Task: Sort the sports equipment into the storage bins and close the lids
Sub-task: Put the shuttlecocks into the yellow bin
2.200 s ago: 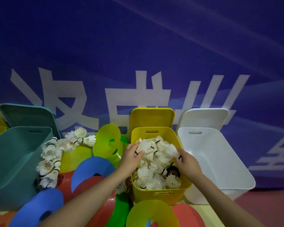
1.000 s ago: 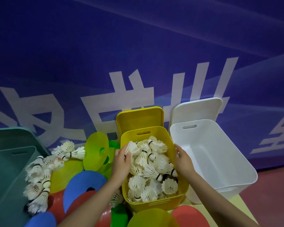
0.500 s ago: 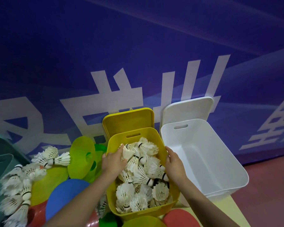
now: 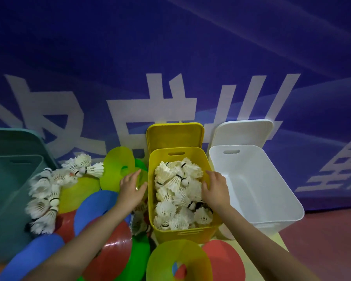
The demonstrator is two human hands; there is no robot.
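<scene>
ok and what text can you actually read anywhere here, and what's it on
Blue banner behind the bins: large white Chinese characters, cut off by the bins and the frame edges; none can be read whole.
Yellow bin: raised marks on its front wall, too small and blurred to read.
White bin, teal bin, shuttlecocks, flat marker discs: no readable text.

Middle bin (image 4: 190, 234) holds shuttlecocks (image 4: 178, 191). Its lid (image 4: 174, 135) stands behind it against the wall (image 4: 170, 57). Second bin (image 4: 272, 199) just right of it, own lid (image 4: 243, 132) behind. Discs (image 4: 101, 226) lie left and in front. Loose shuttlecocks (image 4: 49, 191) further left, beside a third bin (image 4: 6, 199)
</scene>
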